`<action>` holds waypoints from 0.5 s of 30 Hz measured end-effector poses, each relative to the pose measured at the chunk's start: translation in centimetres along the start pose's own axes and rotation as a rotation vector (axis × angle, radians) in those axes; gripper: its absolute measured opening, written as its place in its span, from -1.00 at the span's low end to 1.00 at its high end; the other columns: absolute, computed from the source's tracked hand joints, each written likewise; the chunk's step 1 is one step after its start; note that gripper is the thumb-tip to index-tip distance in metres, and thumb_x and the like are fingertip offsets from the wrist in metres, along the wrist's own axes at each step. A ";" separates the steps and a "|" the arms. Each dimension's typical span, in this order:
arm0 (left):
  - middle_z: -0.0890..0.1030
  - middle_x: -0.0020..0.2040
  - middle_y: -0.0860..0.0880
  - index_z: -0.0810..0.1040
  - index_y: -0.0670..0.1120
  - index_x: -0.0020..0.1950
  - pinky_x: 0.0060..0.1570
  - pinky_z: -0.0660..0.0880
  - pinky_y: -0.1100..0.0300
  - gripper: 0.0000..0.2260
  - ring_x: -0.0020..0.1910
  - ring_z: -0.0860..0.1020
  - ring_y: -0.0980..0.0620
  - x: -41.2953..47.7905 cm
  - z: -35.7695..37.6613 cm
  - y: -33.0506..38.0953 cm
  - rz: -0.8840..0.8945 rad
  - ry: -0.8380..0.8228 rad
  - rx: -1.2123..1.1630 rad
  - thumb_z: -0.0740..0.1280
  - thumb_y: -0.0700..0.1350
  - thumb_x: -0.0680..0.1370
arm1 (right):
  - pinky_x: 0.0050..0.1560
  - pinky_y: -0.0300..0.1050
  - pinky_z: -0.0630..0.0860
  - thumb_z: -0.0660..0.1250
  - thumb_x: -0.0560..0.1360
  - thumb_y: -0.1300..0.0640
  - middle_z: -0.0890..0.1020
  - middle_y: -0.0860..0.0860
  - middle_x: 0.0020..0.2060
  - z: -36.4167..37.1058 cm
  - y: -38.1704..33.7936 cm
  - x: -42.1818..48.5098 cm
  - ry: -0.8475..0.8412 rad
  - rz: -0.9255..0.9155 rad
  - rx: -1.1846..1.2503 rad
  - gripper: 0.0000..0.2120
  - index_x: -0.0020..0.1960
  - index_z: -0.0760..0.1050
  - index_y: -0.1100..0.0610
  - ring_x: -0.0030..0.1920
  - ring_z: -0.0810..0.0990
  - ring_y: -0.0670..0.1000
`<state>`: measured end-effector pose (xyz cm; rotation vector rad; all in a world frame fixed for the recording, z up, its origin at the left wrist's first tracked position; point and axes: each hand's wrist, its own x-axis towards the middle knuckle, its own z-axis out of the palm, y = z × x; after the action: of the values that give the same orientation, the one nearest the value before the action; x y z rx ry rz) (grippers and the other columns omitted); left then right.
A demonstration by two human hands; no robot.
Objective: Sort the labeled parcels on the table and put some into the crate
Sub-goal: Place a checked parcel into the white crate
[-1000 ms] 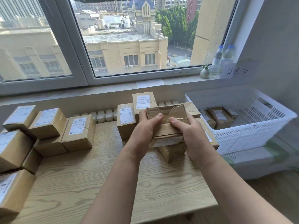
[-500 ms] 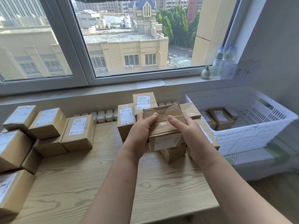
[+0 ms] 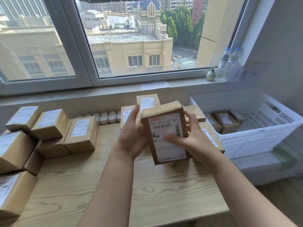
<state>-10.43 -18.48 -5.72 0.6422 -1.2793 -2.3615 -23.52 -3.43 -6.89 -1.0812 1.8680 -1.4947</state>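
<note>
A brown cardboard parcel [image 3: 164, 126] with a white shipping label facing me is held up above the wooden table [image 3: 114, 185]. My left hand [image 3: 132, 138] supports its left side with fingers stretched upward. My right hand [image 3: 191, 136] grips its right side, thumb lying across the label. More labeled parcels stand behind it [image 3: 147, 100] and in a pile at the left [image 3: 82, 133]. The white plastic crate [image 3: 262, 140] at the right holds a few parcels [image 3: 226, 122].
A windowsill runs behind the table with a paper slip [image 3: 154, 85], a small vase [image 3: 210, 74] and two water bottles [image 3: 227, 63]. A handwritten sign [image 3: 244, 74] leans above the crate. White radiator ribs [image 3: 105, 117] show behind the table edge.
The parcel has been lifted and turned over: earlier its taped side faced me, now the label does. Both hands shifted along its sides with the turn.
</note>
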 end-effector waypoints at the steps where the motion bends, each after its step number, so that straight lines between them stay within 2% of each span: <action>1: 0.55 0.36 -0.29 0.50 -0.07 0.45 0.44 0.36 -0.23 -0.36 0.34 0.52 -0.29 -0.1 -0.1 -0.1 0.020 -0.028 0.013 0.17 0.37 0.59 | 0.21 0.07 0.60 0.63 0.24 -0.21 0.63 -0.12 0.19 0.1 -0.2 0.1 0.045 0.028 0.092 -0.23 0.33 0.31 -0.35 0.24 0.61 -0.05; 3: 0.59 0.31 -0.21 0.52 0.02 0.43 0.28 0.48 -0.10 -0.41 0.22 0.58 -0.16 -0.3 0.0 -0.3 0.080 -0.049 0.127 0.21 0.38 0.57 | 0.12 0.08 0.66 0.64 0.29 -0.18 0.69 -0.02 0.12 0.1 -0.6 0.2 0.106 0.095 0.257 -0.27 0.35 0.38 -0.13 0.13 0.70 0.02; 4: 0.61 0.30 -0.14 0.52 0.06 0.43 0.24 0.48 -0.03 -0.44 0.21 0.58 -0.09 -0.4 0.2 -0.4 0.099 -0.069 0.205 0.24 0.36 0.56 | 0.10 0.08 0.66 0.62 0.31 -0.16 0.71 0.01 0.11 -0.1 -0.8 0.3 0.123 0.121 0.306 -0.30 0.35 0.42 -0.04 0.09 0.72 0.04; 5: 0.61 0.34 -0.08 0.46 0.11 0.48 0.30 0.45 -0.03 -0.40 0.27 0.58 -0.04 -0.5 0.3 -0.5 0.113 -0.084 0.277 0.31 0.37 0.52 | 0.09 0.09 0.66 0.60 0.34 -0.15 0.72 0.03 0.11 -0.2 -1.0 0.3 0.131 0.138 0.342 -0.34 0.34 0.45 0.01 0.06 0.73 0.05; 6: 0.59 0.37 -0.01 0.34 0.18 0.54 0.35 0.44 -0.05 -0.27 0.32 0.56 0.00 -0.6 0.5 -0.6 0.115 -0.091 0.320 0.41 0.39 0.43 | 0.10 0.10 0.65 0.57 0.38 -0.16 0.72 0.05 0.11 -0.3 -1.1 0.3 0.132 0.151 0.374 -0.38 0.33 0.47 0.03 0.06 0.74 0.07; 7: 0.58 0.37 0.04 0.21 0.25 0.58 0.31 0.49 -0.01 -0.10 0.32 0.58 0.04 -0.5 0.7 -0.9 0.111 -0.097 0.338 0.51 0.38 0.33 | 0.11 0.12 0.64 0.53 0.42 -0.16 0.72 0.06 0.11 -0.5 -1.2 0.3 0.132 0.166 0.406 -0.44 0.32 0.49 0.03 0.07 0.73 0.09; 8: 0.58 0.37 0.06 0.13 0.28 0.59 0.21 0.56 0.06 -0.01 0.27 0.61 0.08 -0.6 1.0 -1.1 0.120 -0.118 0.347 0.57 0.32 0.26 | 0.12 0.13 0.64 0.48 0.46 -0.16 0.73 0.06 0.10 -0.4 -1.1 0.4 0.137 0.181 0.440 -0.49 0.32 0.50 0.02 0.07 0.73 0.12; 9: 0.57 0.38 0.04 0.11 0.29 0.58 0.13 0.60 0.12 0.01 0.23 0.64 0.08 -0.5 1.3 -1.4 0.135 -0.133 0.358 0.59 0.24 0.25 | 0.14 0.15 0.63 0.43 0.49 -0.15 0.73 0.06 0.10 -0.5 -1.1 0.5 0.145 0.198 0.466 -0.54 0.32 0.51 0.01 0.08 0.73 0.13; 12: 0.58 0.36 -0.06 0.15 0.26 0.60 0.22 0.59 0.04 -0.04 0.22 0.65 -0.02 -0.1 1.9 -2.4 0.154 -0.104 0.356 0.59 0.07 0.31 | 0.20 0.22 0.61 0.36 0.57 -0.14 0.73 0.08 0.09 -0.5 -1.2 0.8 0.154 0.240 0.505 -0.61 0.33 0.52 0.01 0.09 0.73 0.16; 15: 0.64 0.29 -0.11 0.28 0.14 0.59 0.23 0.58 -0.03 -0.22 0.21 0.66 -0.11 0.1 1.9 -2.6 0.160 -0.066 0.285 0.53 -0.05 0.42 | 0.23 0.25 0.59 0.32 0.60 -0.13 0.73 0.08 0.09 -0.6 -1.2 0.7 0.141 0.266 0.473 -0.63 0.32 0.53 0.03 0.09 0.73 0.15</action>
<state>-11.83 -15.90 -7.08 0.5248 -1.6502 -2.1063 -24.08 -3.76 -5.50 -0.4999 1.5517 -1.7606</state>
